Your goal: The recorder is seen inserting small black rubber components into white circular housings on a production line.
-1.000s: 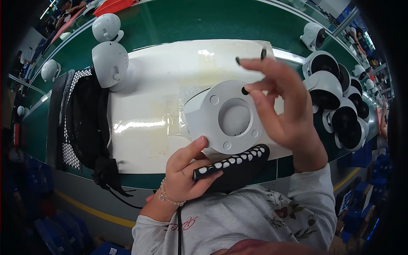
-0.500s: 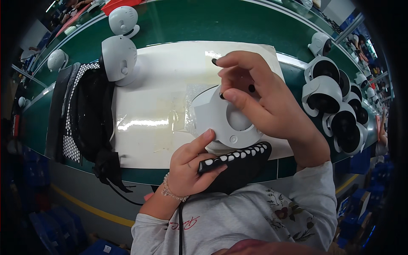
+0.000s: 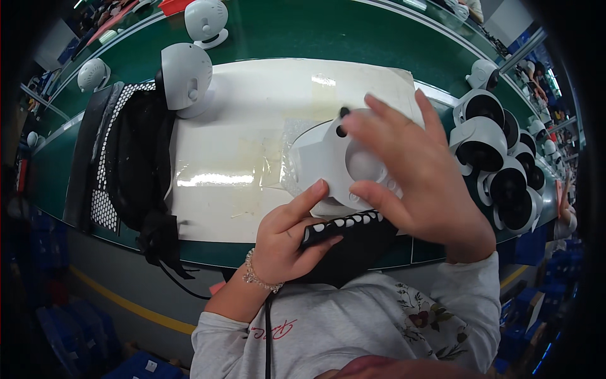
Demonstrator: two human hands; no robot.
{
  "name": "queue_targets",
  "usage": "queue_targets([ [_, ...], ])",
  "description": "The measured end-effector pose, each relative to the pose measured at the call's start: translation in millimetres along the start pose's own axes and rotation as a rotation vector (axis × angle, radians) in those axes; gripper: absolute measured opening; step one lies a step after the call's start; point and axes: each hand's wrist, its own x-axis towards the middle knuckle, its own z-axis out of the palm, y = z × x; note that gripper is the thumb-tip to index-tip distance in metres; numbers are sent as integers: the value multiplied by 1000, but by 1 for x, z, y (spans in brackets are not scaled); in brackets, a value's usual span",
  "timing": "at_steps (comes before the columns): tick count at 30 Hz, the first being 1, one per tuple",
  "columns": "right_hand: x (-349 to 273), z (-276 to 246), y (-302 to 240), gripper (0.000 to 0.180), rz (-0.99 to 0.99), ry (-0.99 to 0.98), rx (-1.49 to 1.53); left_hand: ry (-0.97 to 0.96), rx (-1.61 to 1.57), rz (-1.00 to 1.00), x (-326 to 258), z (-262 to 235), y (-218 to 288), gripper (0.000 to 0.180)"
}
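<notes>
L hand (image 3: 287,240) pinches blk sheet w/ wht dots (image 3: 331,230), fingertip against wht housing (image 3: 317,158) on wht board (image 3: 221,218), while R hand (image 3: 413,170), fingers spread (blurred), hovers over housing, blk dot (image 3: 344,112) at one fingertip.

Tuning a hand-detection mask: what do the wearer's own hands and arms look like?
Left hand and right hand both ungloved, the right blurred. Light grey sleeves, ending short of the hands. Pale beaded bracelet on the left only. Thin black cord runs down the matching grey shirt.
</notes>
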Motion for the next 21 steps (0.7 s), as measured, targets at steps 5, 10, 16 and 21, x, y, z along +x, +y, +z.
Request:
queue_targets([
  [5,-19,16,12,18,46,118,263,0,-48,-21,1,2,1,31],
  [10,-24,22,5,6,109,-10,403,21,-95,-66,0,4,1,28],
  [16,-32,30,4,16,58,94,218,14,-42,-65,4,2,3,26],
  [21,-55,39,-4,30,-89,177,-230,36,-34,-67,2,4,3,26],
])
